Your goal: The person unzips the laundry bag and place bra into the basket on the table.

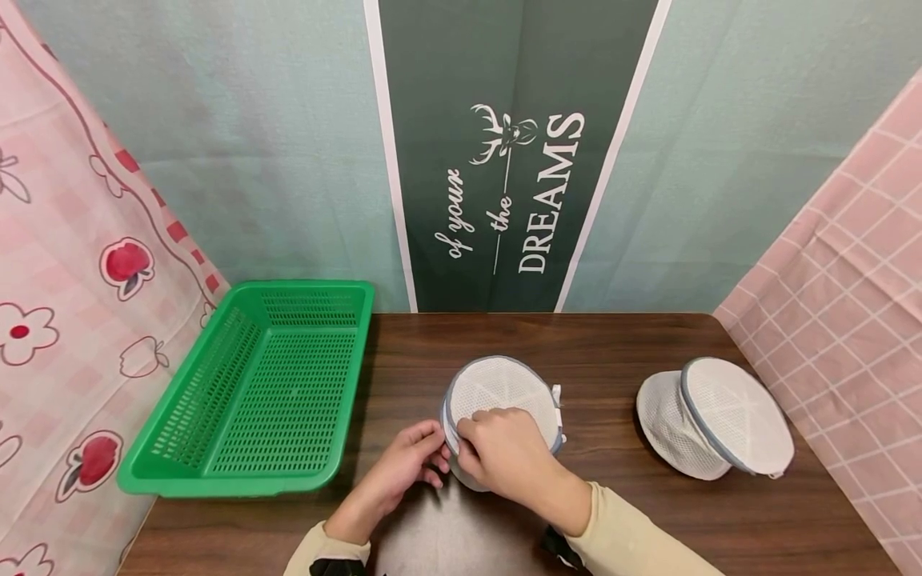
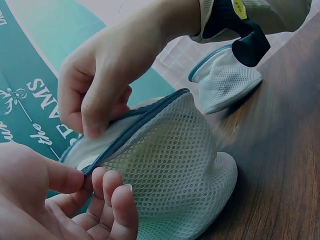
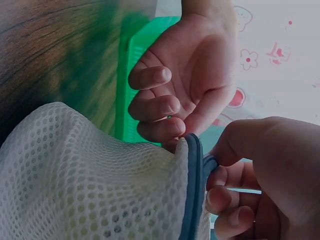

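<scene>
A white mesh laundry bag point(image 1: 497, 384) with blue-grey zipper trim stands on the table in front of me, its round lid facing up. My left hand point(image 1: 409, 466) pinches the trimmed rim at the bag's left side between thumb and fingers. In the left wrist view the zipper point(image 2: 145, 122) runs from that pinch along the rim. My right hand point(image 1: 507, 452) reaches over the lid, thumb and index finger pinching the blue-grey lid edge point(image 3: 210, 164) close to the left fingertips. Part of the lid is hidden under the right hand.
A green plastic basket point(image 1: 351, 400) stands on the left of the wooden table point(image 1: 605, 336). Another white mesh bag point(image 1: 673, 420) with a round lid sits at the right. Curtains hang behind and at both sides.
</scene>
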Demonstrator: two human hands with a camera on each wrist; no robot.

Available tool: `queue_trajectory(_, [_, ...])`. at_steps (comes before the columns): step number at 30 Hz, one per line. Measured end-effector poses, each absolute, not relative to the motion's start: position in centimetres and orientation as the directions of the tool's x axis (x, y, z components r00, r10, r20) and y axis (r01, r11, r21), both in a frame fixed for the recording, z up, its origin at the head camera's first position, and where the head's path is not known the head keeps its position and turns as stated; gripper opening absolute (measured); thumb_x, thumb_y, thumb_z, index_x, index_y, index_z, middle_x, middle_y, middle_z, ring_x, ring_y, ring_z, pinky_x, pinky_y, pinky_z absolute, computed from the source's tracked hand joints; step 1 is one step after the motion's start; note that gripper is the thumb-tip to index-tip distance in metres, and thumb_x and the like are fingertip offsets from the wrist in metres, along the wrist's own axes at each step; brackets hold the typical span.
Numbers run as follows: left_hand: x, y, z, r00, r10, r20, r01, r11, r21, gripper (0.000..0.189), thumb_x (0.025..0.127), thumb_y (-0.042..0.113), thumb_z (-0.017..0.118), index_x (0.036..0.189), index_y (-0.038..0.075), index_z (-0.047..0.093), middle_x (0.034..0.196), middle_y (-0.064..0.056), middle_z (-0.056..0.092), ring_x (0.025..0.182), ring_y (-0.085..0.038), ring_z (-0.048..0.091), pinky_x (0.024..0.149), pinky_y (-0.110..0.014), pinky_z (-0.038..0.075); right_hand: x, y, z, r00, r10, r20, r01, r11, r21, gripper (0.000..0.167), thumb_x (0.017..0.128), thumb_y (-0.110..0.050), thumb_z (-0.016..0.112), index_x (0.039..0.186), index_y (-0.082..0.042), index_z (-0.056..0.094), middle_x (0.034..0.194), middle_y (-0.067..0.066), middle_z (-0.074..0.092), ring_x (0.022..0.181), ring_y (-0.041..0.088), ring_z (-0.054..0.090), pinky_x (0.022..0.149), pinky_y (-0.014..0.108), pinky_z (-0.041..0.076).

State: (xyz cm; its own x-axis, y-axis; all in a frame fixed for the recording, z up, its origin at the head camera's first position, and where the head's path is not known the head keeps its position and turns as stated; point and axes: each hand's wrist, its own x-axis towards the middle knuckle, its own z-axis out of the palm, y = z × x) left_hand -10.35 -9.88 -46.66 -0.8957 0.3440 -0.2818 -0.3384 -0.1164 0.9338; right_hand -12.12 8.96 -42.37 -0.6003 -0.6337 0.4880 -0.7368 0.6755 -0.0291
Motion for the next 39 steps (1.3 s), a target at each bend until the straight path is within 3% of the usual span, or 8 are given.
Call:
queue_trajectory(16, [-10.3,-10.2,-46.8,-0.900,0.344,-0.269,-0.326,-0.119,0.938,0.018,0.106,0.013,0.047,0.096,0.001,0.056,0.085,-0.003,0.056,0.070,-0.010,0.057,0.055,-0.020,0.053,-12.3,9.8,-40.3,-0.616,-0.562,0.552,-0.736,0.661,-0.148,0.028,0.074,-0.014,0.070,0.062,-0.022,0.045,0.057,-0.015,0.032,0.050,0.000,0.030,0.044,0.017,0.024])
queue_trajectory(32, [-10.3,-10.3,-46.7,-0.898,0.330,-0.290,-0.342,-0.112,0.933,0.016,0.106,0.012,0.047,0.096,0.001,0.056,0.086,-0.004,0.056,0.071,-0.011,0.057,0.056,-0.021,0.053,-12.3,12.7,-37.9,-0.667,-0.458,0.587,-0.682,0.693,-0.234,0.025,0.076,-0.013,0.067,0.066,-0.027,0.050,0.062,-0.017,0.040,0.055,-0.001,0.035,0.046,0.017,0.028])
queue_trajectory(39, [-10.3,-10.3,-46.8,-0.897,0.333,-0.291,-0.345,-0.115,0.931,0.017,0.106,0.012,0.047,0.097,0.001,0.056,0.086,-0.005,0.056,0.071,-0.011,0.057,0.056,-0.021,0.053,-12.3,13.8,-37.5,-0.660,-0.411,0.629,-0.670,0.700,-0.246,0.023,0.077,-0.013,0.067,0.068,-0.027,0.052,0.064,-0.016,0.043,0.057,0.000,0.038,0.046,0.017,0.031])
